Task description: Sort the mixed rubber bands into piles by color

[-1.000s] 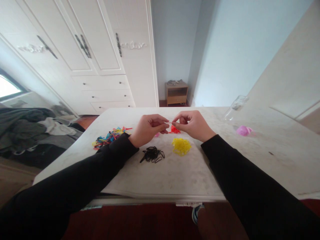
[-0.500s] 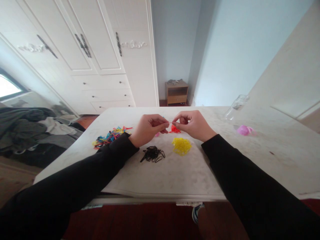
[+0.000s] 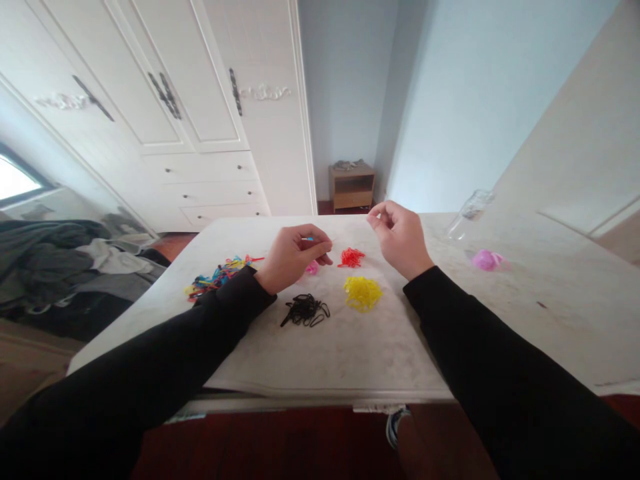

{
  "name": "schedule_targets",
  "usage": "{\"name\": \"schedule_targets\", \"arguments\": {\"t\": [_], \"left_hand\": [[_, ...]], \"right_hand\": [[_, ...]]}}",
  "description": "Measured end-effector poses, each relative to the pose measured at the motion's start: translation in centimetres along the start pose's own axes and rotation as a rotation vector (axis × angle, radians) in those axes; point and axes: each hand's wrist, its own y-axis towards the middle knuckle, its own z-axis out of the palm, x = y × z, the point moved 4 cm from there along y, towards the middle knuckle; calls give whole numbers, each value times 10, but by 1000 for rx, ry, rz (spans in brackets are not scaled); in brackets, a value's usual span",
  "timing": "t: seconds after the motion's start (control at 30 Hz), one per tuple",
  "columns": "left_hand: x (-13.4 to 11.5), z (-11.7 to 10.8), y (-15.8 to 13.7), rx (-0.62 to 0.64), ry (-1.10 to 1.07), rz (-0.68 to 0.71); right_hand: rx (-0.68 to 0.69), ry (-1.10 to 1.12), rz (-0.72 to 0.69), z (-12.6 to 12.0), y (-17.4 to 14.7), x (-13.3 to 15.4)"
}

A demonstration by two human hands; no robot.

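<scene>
My left hand (image 3: 300, 256) is closed in a pinch above the table, over a small pink pile of rubber bands (image 3: 312, 267). A bit of blue (image 3: 311, 239) shows just behind its fingers. To the right and higher, my right hand (image 3: 399, 232) pinches thumb against fingertips. What either hand holds, if anything, is too small to make out. Between and below them lie a red pile of rubber bands (image 3: 352, 258) and a yellow pile (image 3: 363, 294). Nearer me is a black pile (image 3: 305, 310). A mixed-colour heap (image 3: 220, 277) sits left, partly behind my left sleeve.
On the right of the white table (image 3: 360, 360) lie a purple bundle (image 3: 487, 260) and a clear bottle-like container (image 3: 470, 215). Dark clothes (image 3: 55, 257) are piled to the left. A white wardrobe (image 3: 200, 180) and a small wooden cabinet (image 3: 353, 187) stand beyond.
My hands were together with a thin reddish strand between their fingertips. They have separated, the right hand moving up and to the right, so the red pile is fully visible.
</scene>
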Motion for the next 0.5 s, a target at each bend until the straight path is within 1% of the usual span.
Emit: {"name": "schedule_targets", "arguments": {"t": [0.07,0.17,0.27,0.37,0.43,0.5], "left_hand": [[1,0,0,2,-6,-4],[2,1,1,1,3,-13],[1,-4,3,-32,30,0],[-3,-18,6,-63,117,25],[-3,-29,9,-19,223,17],[-1,-39,12,87,354,-11]], "right_hand": [[-14,5,17,0,0,-1],[92,45,-1,8,-3,1],[179,95,-15,13,-4,1],[155,122,15,9,-3,-4],[132,122,31,6,-1,-6],[138,113,31,6,-1,-7]]}}
